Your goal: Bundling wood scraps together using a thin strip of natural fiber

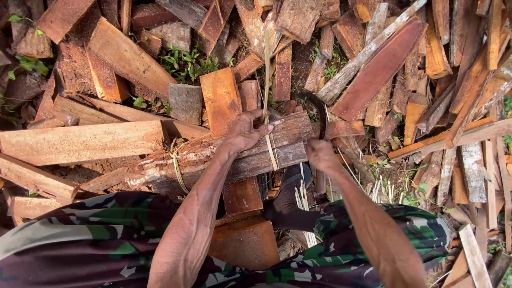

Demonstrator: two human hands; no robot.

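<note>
The left hand [244,132] lies on top of a bundle [213,157] of rough wood slabs, its fingers pinching a pale fibre strip [266,80] that rises upright from the bundle and also wraps down over its face just beside the hand. The right hand [321,156] is at the bundle's right end, closed into a fist; what it grips cannot be told with certainty, though a dark curved blade [319,109] shows just above it. A second tie [177,165] already circles the bundle nearer its left end. The bundle rests across a scatter of offcut planks [128,58] and bark slabs, with weeds [186,63] showing between them, and sits just ahead of the person's knees in camouflage trousers [106,240]. Assessment: the bundle looks heavy and stiff, with splintery, flaking surfaces that would not slip but could shed bark; it is best taken from beneath near each tie, not by the ties themselves. The strip looks thin, flexible and liable to split along its grain, so a firm pinch close to the wood suits it better than a pull at its free end.
</note>
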